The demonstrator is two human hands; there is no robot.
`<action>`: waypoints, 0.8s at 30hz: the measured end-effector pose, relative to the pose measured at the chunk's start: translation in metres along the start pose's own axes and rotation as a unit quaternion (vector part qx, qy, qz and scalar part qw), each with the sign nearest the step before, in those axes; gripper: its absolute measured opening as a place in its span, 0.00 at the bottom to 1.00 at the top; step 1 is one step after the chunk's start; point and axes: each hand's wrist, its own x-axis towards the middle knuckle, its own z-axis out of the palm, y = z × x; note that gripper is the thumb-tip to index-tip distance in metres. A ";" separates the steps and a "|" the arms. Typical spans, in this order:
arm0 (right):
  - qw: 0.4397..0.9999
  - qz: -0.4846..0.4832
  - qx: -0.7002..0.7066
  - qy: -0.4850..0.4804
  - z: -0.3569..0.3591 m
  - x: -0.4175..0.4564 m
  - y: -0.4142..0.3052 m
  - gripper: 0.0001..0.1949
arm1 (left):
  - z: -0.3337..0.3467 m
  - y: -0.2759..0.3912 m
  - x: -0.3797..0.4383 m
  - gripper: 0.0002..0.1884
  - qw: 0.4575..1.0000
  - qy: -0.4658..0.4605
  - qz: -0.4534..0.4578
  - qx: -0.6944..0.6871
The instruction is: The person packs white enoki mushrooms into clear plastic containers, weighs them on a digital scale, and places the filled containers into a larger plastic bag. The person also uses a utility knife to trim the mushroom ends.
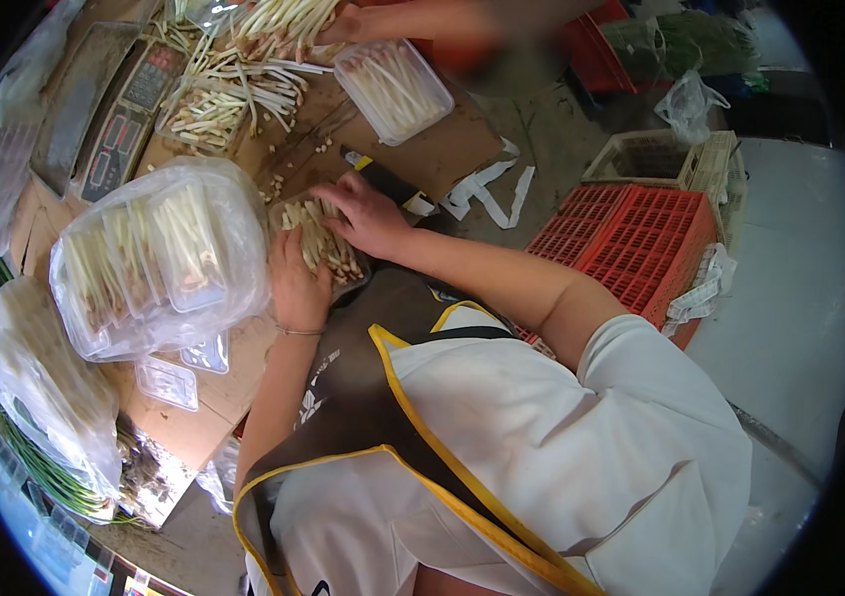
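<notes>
In front of my torso, a clear plastic tray (354,281) is packed with pale cut stalks (332,249), their brownish ends towards me. My left hand (299,279), with a thin bracelet at the wrist, is wrapped along the tray's left side, thumb over the stalks. From the right, my right hand (370,216) reaches over the stalks, index finger stretched to the tray's far end and other fingertips bent down on them. Whether it grips any stalks is hidden. Left of the tray sits a clear plastic bag (247,201) holding several filled trays (188,238).
A digital scale (113,153) stands at far left. Another person's hand (340,26) rests by loose stalks (273,89) and a filled tray (396,93). A black-and-yellow item (385,179) lies beyond my right hand. Red crates (638,231) are stacked right; empty trays (168,381) lie left.
</notes>
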 end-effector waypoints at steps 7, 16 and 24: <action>0.996 -0.070 -0.003 0.058 -0.007 -0.003 -0.006 0.21 | -0.001 0.001 0.006 0.28 1.000 -0.002 0.004 0.006; 0.994 -0.110 -0.006 0.016 -0.008 -0.004 0.002 0.23 | -0.003 -0.001 0.000 0.25 1.000 0.000 -0.020 -0.021; 0.992 -0.114 -0.032 0.031 -0.005 -0.001 -0.003 0.24 | 0.000 -0.002 -0.003 0.27 1.000 0.021 -0.008 0.018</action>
